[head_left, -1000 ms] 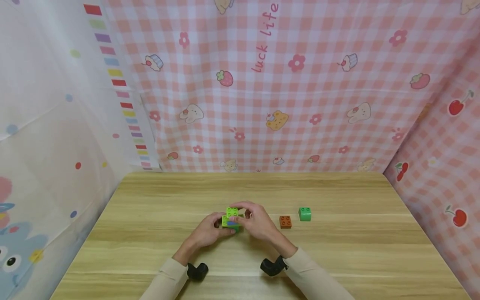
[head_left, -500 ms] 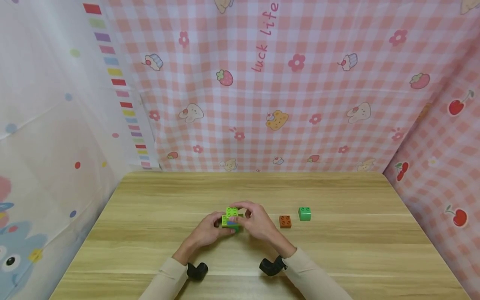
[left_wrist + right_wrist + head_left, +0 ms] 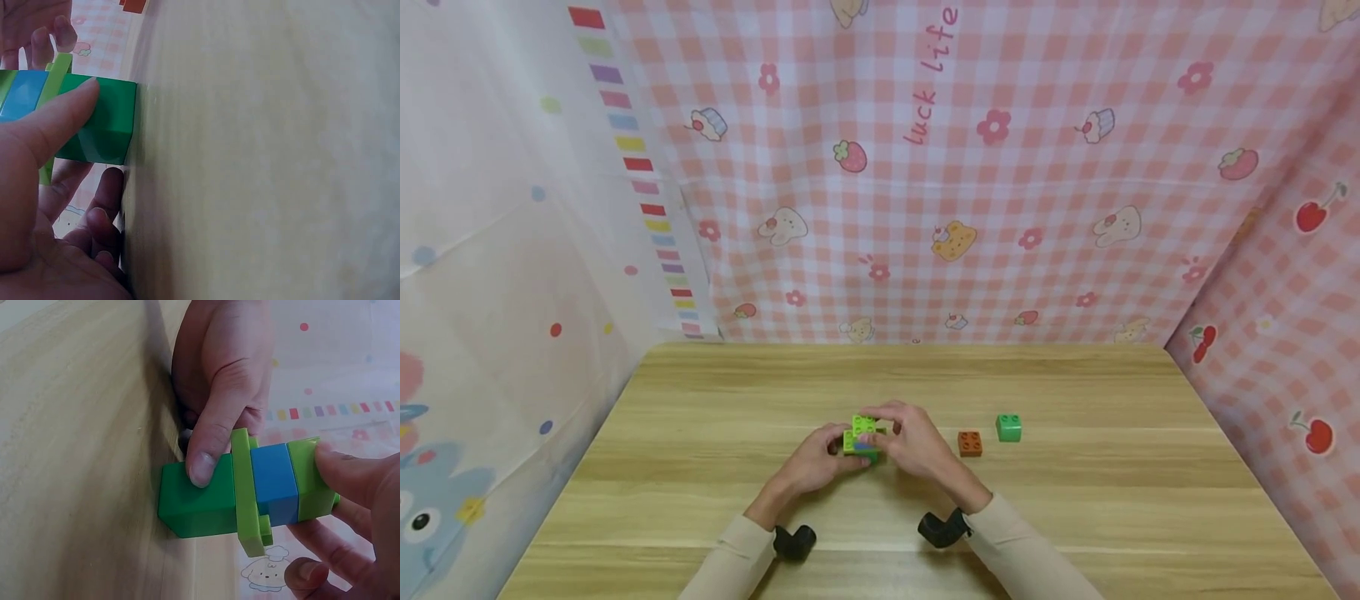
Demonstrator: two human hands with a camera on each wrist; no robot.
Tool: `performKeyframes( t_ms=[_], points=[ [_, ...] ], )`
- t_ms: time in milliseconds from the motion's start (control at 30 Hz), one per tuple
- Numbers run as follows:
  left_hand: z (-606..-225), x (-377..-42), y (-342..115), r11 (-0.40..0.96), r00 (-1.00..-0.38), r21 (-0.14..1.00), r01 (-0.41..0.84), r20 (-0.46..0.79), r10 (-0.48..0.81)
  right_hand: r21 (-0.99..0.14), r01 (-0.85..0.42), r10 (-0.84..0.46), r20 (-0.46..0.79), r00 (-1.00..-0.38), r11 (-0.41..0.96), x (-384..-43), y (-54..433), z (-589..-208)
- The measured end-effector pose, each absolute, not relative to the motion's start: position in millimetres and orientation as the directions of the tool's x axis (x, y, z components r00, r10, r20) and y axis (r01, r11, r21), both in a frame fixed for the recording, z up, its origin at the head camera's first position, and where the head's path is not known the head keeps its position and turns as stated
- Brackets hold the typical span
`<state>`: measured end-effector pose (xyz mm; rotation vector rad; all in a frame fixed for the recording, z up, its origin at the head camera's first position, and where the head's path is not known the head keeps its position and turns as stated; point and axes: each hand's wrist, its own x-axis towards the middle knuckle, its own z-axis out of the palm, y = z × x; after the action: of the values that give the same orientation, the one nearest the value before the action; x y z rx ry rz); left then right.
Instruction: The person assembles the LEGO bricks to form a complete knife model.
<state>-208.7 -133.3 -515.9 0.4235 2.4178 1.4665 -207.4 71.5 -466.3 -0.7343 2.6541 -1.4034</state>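
A stack of toy building bricks stands on the table between both hands. At its bottom is a dark green brick [image 3: 197, 509], with a wider lime plate [image 3: 245, 500] on it. Above the plate come a blue brick [image 3: 275, 481] and, on top, a lime brick [image 3: 309, 478]. My left hand [image 3: 811, 463] grips the dark green brick, its thumb across the near face in the left wrist view. From the other side my right hand [image 3: 913, 443] pinches the top lime brick between thumb and fingers. Those fingers partly hide the stack's right side in the head view.
To the right of the hands lie an orange-brown brick [image 3: 970, 443] and, slightly farther back, a green brick [image 3: 1009, 427] with a curved face. The wooden table [image 3: 737, 383] ends at a pink checked curtain [image 3: 925, 192]; printed cloths hang at both sides.
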Motion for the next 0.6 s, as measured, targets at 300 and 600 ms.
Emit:
performKeyframes(
  t_ms=[300,600],
  points=[
    [-515.6,-207.8,-133.1,0.442,-0.914,0.892,0.096,-0.097,0.393,-0.807,-0.388,-0.421,0.194,-0.886,0.446,-208.2,74.4,-474.5],
    [-514.9,-209.3,-133.5,0.443,-0.916,0.891,0.099,-0.091,0.390,-0.810,-0.390,-0.411,0.206,-0.888,0.437,-210.2,74.1,-479.5]
  ],
)
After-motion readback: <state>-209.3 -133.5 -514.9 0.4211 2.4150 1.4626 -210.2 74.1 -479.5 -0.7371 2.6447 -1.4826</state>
